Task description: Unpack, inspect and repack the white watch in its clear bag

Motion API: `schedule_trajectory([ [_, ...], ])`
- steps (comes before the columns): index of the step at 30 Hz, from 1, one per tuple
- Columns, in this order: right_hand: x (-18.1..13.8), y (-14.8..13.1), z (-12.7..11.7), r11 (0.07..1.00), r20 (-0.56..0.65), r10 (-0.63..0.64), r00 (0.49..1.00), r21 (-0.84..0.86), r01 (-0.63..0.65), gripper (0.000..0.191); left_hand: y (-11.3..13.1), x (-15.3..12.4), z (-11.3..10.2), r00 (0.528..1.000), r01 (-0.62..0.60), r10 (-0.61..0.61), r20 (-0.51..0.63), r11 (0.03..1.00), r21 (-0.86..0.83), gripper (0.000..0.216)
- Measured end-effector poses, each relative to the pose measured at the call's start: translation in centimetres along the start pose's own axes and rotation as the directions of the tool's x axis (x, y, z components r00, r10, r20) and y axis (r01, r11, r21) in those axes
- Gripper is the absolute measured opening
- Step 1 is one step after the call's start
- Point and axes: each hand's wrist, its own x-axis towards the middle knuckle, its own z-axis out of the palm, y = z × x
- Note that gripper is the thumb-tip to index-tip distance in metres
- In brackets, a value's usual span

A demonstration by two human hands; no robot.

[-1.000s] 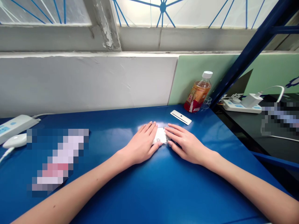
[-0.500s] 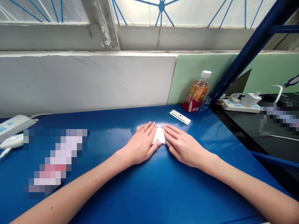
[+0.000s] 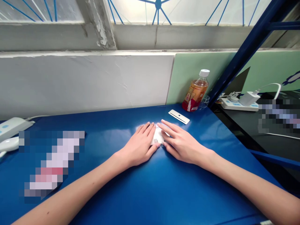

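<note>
Covering white packet (image 3: 157,135) | sides hidden | hands (image 3: 140,146) (image 3: 185,142) unclenched, just apart | grey mark (image 3: 155,141) unclear

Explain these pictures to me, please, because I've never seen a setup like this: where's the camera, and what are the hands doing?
There's no machine here, just a person's two bare hands. Every picture comes from one camera worn on that person's head, looking forward and down.

On the blue table, the left hand lies flat, its fingers covering one side of a small white item. The right hand has its fingers spread over the other side; I can't tell how firmly they touch. Neither hand is closed around it.

Farther back are a white strip with a dark slot and a bottle with a white cap. At left is a power strip, and a pixelated patch hides something nearby.
</note>
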Motion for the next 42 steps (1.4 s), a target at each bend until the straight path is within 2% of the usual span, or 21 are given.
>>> schedule_trajectory([
  [4,-0.4,0.5,0.5,0.991,-0.049,0.078,0.996,0.114,-0.072,0.035,-0.1,0.1,-0.2,1.0,0.005,-0.005,0.014,1.0,-0.015,0.07],
  [8,-1.1,2.0,1.0,0.957,-0.048,0.186,0.981,0.234,-0.17,0.034,-0.3,0.1,-0.1,1.0,0.003,-0.003,0.013,0.999,-0.045,0.069],
  [10,-1.4,2.7,1.3,0.946,-0.086,0.226,0.97,0.257,-0.198,0.035,-0.4,0.1,-0.1,1.0,0.002,-0.002,0.007,0.998,-0.07,0.068],
  [14,-1.5,3.5,1.5,0.946,-0.134,0.202,0.97,0.284,-0.158,0.038,-0.5,0.0,-0.3,0.998,-0.062,0.06,-0.02,0.99,-0.126,0.066],
  [18,-1.5,3.5,1.3,0.945,-0.162,0.197,0.967,0.292,-0.144,0.027,-0.5,-0.1,-0.6,0.993,-0.114,0.111,-0.025,0.98,-0.164,0.066],
  [23,-1.6,4.2,0.2,0.96,-0.215,0.143,0.966,0.268,-0.082,0.021,-0.6,-0.3,-0.6,0.996,-0.087,0.081,-0.039,0.975,-0.202,0.07],
  [26,-1.7,4.4,-0.6,0.939,-0.236,0.161,0.958,0.335,-0.076,0.019,-0.5,-0.4,-0.8,0.997,-0.074,0.063,-0.053,0.97,-0.233,0.069],
  [29,-1.5,4.1,-1.4,0.869,-0.261,0.284,0.923,0.476,-0.133,0.015,-0.4,-0.4,-1.0,0.996,-0.072,0.056,-0.069,0.963,-0.259,0.064],
  [32,-1.1,3.7,-1.9,0.755,-0.283,0.453,0.846,0.626,-0.195,0.011,-0.3,-0.5,-0.9,0.995,-0.064,0.043,-0.088,0.968,-0.245,0.064],
  [36,-0.7,3.5,-2.1,0.6,-0.252,0.615,0.747,0.764,-0.236,0.017,-0.1,-0.7,-0.5,0.989,-0.055,0.025,-0.146,0.976,-0.21,0.07],
  [39,-0.6,3.5,-1.9,0.48,-0.167,0.673,0.721,0.839,-0.254,0.021,-0.1,-0.9,-0.4,0.981,-0.075,0.033,-0.192,0.973,-0.217,0.079],
  [42,-0.4,3.5,-1.6,0.407,-0.113,0.694,0.711,0.876,-0.258,0.022,-0.2,-0.9,-0.5,0.969,-0.077,0.014,-0.246,0.965,-0.249,0.088],
])
